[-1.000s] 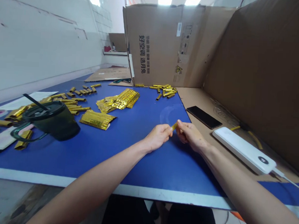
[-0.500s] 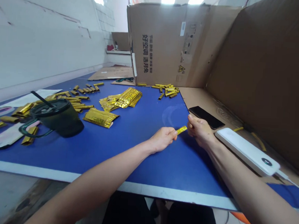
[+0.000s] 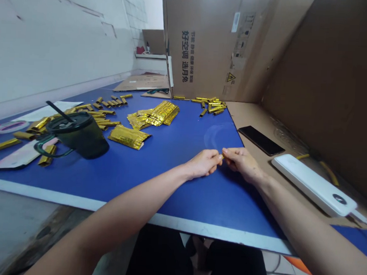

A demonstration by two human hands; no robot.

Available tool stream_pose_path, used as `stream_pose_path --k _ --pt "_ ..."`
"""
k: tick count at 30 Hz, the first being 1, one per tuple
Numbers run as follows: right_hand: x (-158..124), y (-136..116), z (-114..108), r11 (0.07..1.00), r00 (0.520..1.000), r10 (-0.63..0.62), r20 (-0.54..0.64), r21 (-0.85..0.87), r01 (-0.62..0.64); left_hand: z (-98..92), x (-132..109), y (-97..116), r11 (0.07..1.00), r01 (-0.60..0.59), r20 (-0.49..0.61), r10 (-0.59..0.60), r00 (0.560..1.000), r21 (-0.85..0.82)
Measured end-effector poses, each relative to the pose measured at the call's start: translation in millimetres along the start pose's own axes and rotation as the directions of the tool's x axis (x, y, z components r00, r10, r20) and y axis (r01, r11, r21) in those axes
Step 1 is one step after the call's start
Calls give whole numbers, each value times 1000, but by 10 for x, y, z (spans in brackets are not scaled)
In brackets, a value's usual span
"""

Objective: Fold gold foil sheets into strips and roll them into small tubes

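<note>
Over the blue table [image 3: 173, 195], my left hand [image 3: 203, 162] is closed on a small gold strip [image 3: 223, 156], mostly hidden by the fingers. My right hand [image 3: 239, 159] pinches at the strip's other end, its fingertips nearly touching those of my left hand. Beyond them, small gold tubes [image 3: 215, 106] lie in a pile by the cardboard. Flat gold wrappers [image 3: 163, 113] are stacked left of centre, and a gold packet [image 3: 129, 137] lies nearer to me.
A dark green cup [image 3: 88, 136] with a straw stands at left among more gold tubes [image 3: 105, 122]. At right lie a black phone [image 3: 261, 140] and a white power bank [image 3: 314, 185] with a cable. Tall cardboard [image 3: 214, 48] walls the back and right.
My right hand has come to the strip and closed at its end. Less of the strip shows between my hands. The view has tilted down slightly.
</note>
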State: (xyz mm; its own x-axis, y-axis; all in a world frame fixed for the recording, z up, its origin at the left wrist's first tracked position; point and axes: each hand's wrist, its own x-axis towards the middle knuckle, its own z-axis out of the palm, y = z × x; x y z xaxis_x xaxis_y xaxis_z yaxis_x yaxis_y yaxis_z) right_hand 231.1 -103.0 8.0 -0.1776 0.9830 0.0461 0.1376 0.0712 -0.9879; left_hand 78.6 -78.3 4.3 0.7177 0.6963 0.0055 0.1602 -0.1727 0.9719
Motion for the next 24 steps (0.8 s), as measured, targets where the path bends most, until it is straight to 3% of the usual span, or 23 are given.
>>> stream_pose_path --k 9,18,24 --pt "2 20 49 998 999 -22 23 -62 24 42 -17 27 999 5 -26 -4 1000 36" --pt "10 -27 35 994 972 -35 -230 92 57 56 -1 52 998 -35 -131 27 991 -60" --pt "4 -47 61 988 966 -59 -251 124 92 -89 45 43 992 -59 -273 26 962 -113"
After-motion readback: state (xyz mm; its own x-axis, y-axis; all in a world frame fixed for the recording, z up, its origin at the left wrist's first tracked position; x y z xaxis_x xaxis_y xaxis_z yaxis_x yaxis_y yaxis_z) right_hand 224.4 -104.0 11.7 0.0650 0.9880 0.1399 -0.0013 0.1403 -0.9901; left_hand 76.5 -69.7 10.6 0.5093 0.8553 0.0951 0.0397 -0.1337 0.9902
